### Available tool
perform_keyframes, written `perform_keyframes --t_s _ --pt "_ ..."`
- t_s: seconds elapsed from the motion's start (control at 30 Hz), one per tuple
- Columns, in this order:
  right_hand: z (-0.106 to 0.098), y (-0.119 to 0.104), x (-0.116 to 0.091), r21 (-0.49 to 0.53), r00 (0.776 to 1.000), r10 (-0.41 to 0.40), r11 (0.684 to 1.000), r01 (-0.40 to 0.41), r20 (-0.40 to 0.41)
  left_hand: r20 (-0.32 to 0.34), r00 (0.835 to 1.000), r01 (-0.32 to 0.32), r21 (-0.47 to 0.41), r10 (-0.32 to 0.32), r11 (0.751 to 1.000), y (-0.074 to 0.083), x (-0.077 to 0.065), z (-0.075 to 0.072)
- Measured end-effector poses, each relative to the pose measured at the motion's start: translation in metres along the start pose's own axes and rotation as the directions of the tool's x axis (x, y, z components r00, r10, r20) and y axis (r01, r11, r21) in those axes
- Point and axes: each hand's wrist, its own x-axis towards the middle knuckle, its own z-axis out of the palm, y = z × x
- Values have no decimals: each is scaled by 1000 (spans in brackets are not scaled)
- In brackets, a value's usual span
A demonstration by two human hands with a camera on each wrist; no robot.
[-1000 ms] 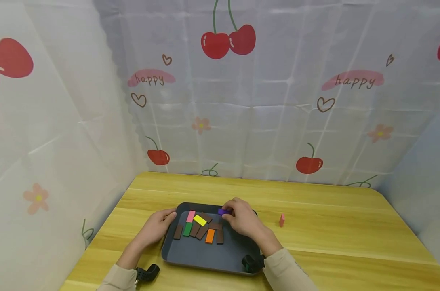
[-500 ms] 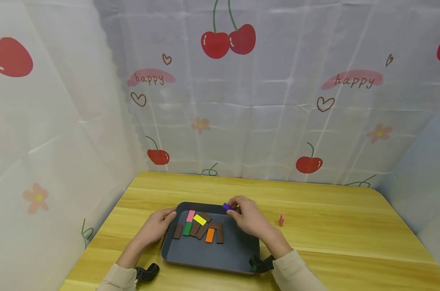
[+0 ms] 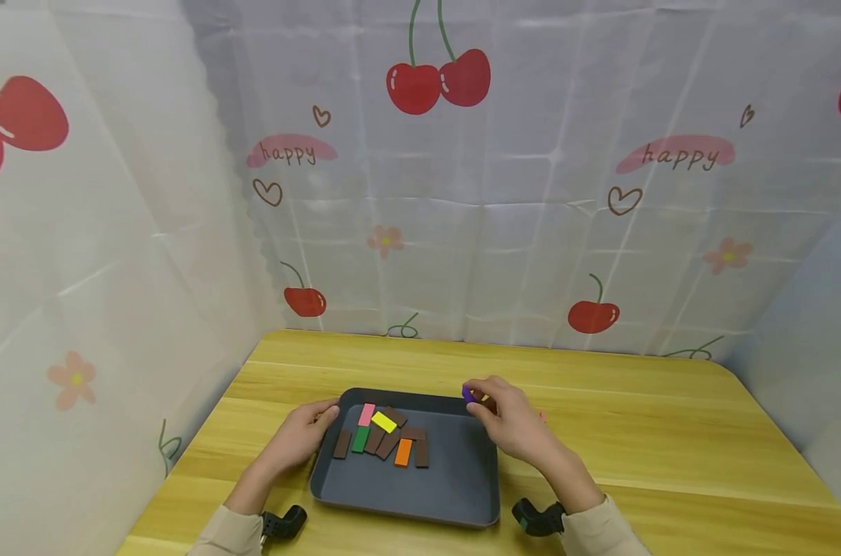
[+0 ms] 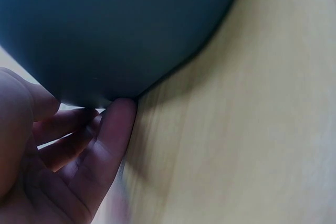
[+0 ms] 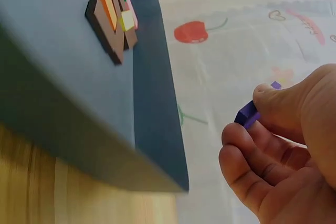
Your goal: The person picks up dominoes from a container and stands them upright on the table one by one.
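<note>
A dark grey tray (image 3: 455, 494) lies on the table with several flat blocks in its left half, among them brown ones, a pink block (image 3: 367, 415), a yellow block (image 3: 384, 422), a green block (image 3: 361, 439) and an orange block (image 3: 402, 452). My left hand (image 3: 298, 436) grips the tray's left side, thumb at the rim; in the left wrist view its fingers (image 4: 113, 140) meet the tray's outer wall. Above the tray's far right corner, my right hand (image 3: 513, 417) pinches a small purple block (image 5: 249, 113) between thumb and fingers.
Mostly hidden behind my right hand, a pink block (image 3: 543, 417) stands on the table to the right of the tray. The wooden table (image 3: 670, 440) ends at a white cherry-print curtain (image 3: 517, 247) at the back and sides. Black wrist devices hang below both forearms.
My right hand has moved right with the purple block, from inside the tray's far edge to its far right corner, now covering most of the pink block. The left hand stays.
</note>
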Motion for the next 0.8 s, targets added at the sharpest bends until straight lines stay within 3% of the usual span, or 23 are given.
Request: perform_keyframes --t_s 0.43,0.8 --pt "-30 28 -23 33 998 34 999 -32 -47 -1 1000 -21 18 21 1000 -1 0 1" --pt "-53 44 -34 98 987 148 985 -141 -61 0 1000 -21 4 21 1000 0 0 1"
